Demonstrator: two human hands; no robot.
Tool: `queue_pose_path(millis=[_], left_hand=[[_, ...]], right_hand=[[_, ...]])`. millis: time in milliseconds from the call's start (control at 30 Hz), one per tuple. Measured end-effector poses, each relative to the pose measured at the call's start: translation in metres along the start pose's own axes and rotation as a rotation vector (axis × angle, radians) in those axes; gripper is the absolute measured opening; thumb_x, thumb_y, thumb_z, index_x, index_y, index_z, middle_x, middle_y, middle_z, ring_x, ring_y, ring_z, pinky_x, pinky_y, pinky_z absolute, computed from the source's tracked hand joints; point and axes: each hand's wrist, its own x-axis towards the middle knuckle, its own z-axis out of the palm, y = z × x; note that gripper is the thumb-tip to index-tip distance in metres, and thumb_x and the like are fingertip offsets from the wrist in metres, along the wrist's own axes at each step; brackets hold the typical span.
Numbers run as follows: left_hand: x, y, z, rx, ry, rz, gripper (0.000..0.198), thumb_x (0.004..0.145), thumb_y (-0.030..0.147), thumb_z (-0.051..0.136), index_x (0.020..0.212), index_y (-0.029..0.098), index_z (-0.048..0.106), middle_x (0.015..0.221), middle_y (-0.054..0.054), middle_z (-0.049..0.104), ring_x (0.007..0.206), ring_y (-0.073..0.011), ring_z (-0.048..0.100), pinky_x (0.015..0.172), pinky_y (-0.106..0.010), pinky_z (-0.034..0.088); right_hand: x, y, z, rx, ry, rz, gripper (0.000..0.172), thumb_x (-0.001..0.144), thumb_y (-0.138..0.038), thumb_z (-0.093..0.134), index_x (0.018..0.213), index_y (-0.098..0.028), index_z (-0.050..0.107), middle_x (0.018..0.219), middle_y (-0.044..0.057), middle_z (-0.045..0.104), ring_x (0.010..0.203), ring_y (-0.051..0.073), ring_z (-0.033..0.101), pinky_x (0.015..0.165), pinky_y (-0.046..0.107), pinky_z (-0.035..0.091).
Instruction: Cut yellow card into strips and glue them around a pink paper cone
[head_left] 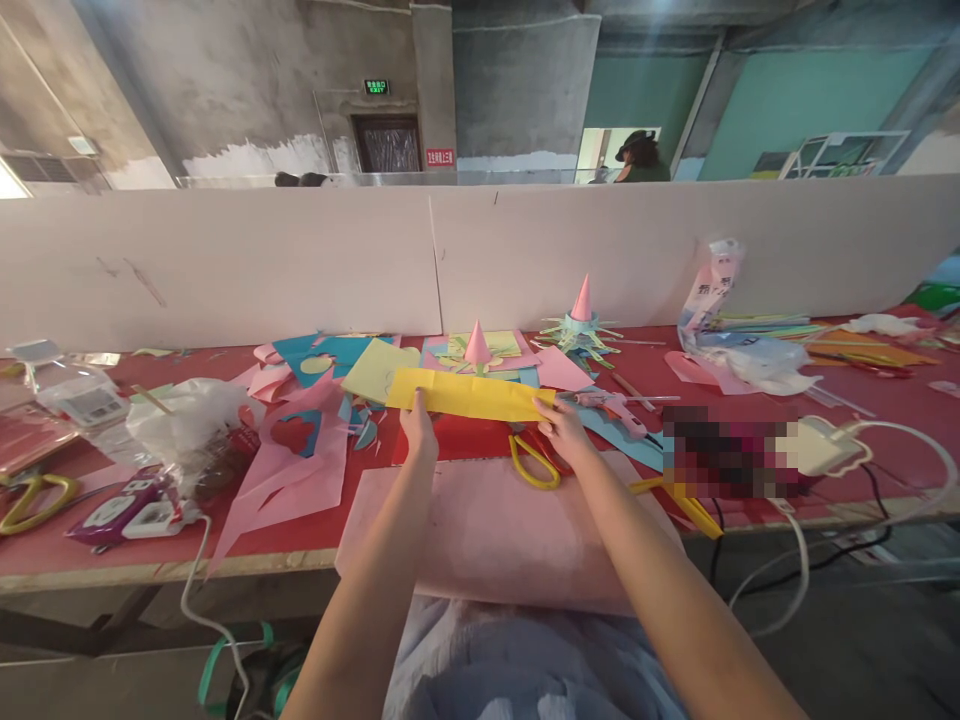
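A long yellow paper strip (469, 394) is held flat above the red table (150, 545), one end in each hand. My left hand (418, 432) pinches its left end and my right hand (561, 428) pinches its right end. Below the strip lie yellow-handled scissors (534, 462) and a large pink sheet (495, 530) that overhangs the table's front edge. Two pink paper cones (477, 343) (582, 300) stand behind the strip among coloured paper scraps.
A white partition board (300, 260) closes the back of the table. At left are a clear plastic bag (187, 415), a power strip (124, 510) and more yellow scissors (34, 500). At right lie a glue gun (611, 408), a white adapter (821, 447) with cables and paper packs (750, 350).
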Motion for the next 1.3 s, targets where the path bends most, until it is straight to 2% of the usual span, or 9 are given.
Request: queue_pose_path(millis=[133,300,367,500,633,767,867,1067,1300], left_hand=[[-0.016,0.000,0.009,0.051,-0.304,-0.157,0.042,0.071,0.040,0.066,0.103,0.015,0.058,0.094,-0.011,0.065,0.066,-0.0127,0.062,0.050,-0.019,0.048],[-0.046,-0.002,0.019,0.233,-0.731,-0.297,0.047,0.067,0.040,0.070,0.104,0.012,0.058,0.081,-0.012,0.068,0.051,-0.0141,0.061,0.046,-0.024,0.049],[-0.050,-0.004,0.019,0.263,-0.817,-0.309,0.042,0.069,0.038,0.069,0.100,0.011,0.059,0.074,-0.011,0.068,0.050,-0.0150,0.061,0.047,-0.025,0.049],[-0.044,-0.007,0.018,0.256,-0.756,-0.268,0.031,0.073,0.031,0.066,0.093,0.008,0.061,0.059,-0.009,0.066,0.044,-0.0151,0.059,0.046,-0.025,0.048],[-0.035,-0.007,0.018,0.233,-0.613,-0.186,0.035,0.075,0.030,0.064,0.104,0.011,0.058,0.059,-0.006,0.066,0.041,-0.0150,0.057,0.044,-0.026,0.047],[-0.032,-0.008,0.018,0.235,-0.528,-0.161,0.035,0.075,0.029,0.063,0.104,0.011,0.057,0.059,-0.006,0.066,0.040,-0.0157,0.057,0.044,-0.027,0.047],[-0.031,-0.009,0.017,0.241,-0.526,-0.154,0.028,0.075,0.029,0.062,0.096,0.011,0.059,0.062,-0.008,0.067,0.042,-0.0154,0.058,0.044,-0.027,0.048],[-0.034,-0.008,0.017,0.250,-0.610,-0.139,0.027,0.067,0.028,0.071,0.087,0.011,0.062,0.072,-0.010,0.069,0.049,-0.0139,0.060,0.049,-0.026,0.050],[-0.037,-0.003,0.016,0.242,-0.601,-0.127,0.024,0.068,0.029,0.069,0.083,0.012,0.061,0.070,-0.008,0.068,0.047,-0.0122,0.058,0.048,-0.025,0.048]], right_hand=[[0.001,0.000,0.000,-0.009,0.049,-0.044,0.042,0.055,-0.033,0.078,0.060,-0.019,0.039,0.059,-0.008,0.040,0.041,0.001,0.026,0.033,0.018,0.021],[-0.002,0.000,0.001,-0.075,-0.054,-0.006,0.035,0.059,-0.040,0.075,0.069,-0.020,0.049,0.067,-0.005,0.049,0.042,0.002,0.029,0.035,0.019,0.022],[-0.003,0.001,0.002,-0.114,-0.083,-0.008,0.034,0.062,-0.044,0.072,0.074,-0.020,0.052,0.068,-0.004,0.052,0.042,0.002,0.032,0.036,0.019,0.024],[-0.002,0.004,0.005,-0.385,-0.050,-0.079,0.037,0.074,-0.057,0.054,0.078,-0.021,0.053,0.061,-0.002,0.053,0.042,0.009,0.043,0.041,0.023,0.032],[-0.013,0.001,0.008,-1.049,0.178,-0.245,0.029,0.082,-0.048,0.044,0.075,-0.020,0.051,0.074,0.006,0.059,0.071,0.018,0.056,0.060,0.027,0.040],[-0.035,-0.006,0.014,-1.510,0.156,-0.067,0.025,0.075,-0.041,0.055,0.085,-0.018,0.053,0.092,0.009,0.060,0.090,0.024,0.055,0.069,0.029,0.040],[-0.047,-0.010,0.025,-1.635,0.057,0.015,0.038,0.072,-0.041,0.058,0.100,-0.016,0.052,0.103,0.013,0.056,0.099,0.027,0.053,0.072,0.031,0.040],[-0.047,-0.014,0.046,-1.739,0.079,0.139,0.047,0.072,-0.042,0.057,0.106,-0.010,0.049,0.104,0.020,0.054,0.101,0.033,0.053,0.072,0.035,0.042],[-0.038,-0.015,0.034,-1.712,-0.053,0.210,0.044,0.067,-0.027,0.064,0.106,-0.010,0.051,0.103,0.019,0.057,0.092,0.031,0.059,0.071,0.035,0.043]])
